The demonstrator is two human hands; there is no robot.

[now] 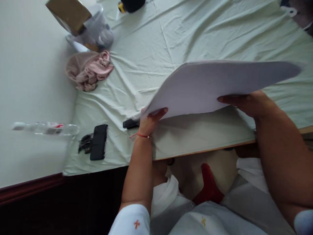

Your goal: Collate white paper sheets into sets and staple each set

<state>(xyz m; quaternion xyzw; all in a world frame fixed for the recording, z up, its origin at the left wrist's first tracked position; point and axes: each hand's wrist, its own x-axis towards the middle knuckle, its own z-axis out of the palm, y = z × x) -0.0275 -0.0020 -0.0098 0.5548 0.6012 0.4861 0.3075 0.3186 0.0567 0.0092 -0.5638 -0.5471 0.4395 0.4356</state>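
A broad stack of white paper is held up in front of me, bent upward at its left side and blurred at its right tip. My left hand grips its near left edge, thumb on top and the other fingers hidden beneath. Farther right, my right hand pinches the near edge, with its thumb lying over the white surface. Just left of my left hand, a black object, partly covered, lies on the cloth; its kind I cannot make out.
Pale green cloth covers the table. At the left are a black phone, a dark bundled item and a clear plastic bottle. Farther back lie pink fabric, a clear plastic container and a cardboard box.
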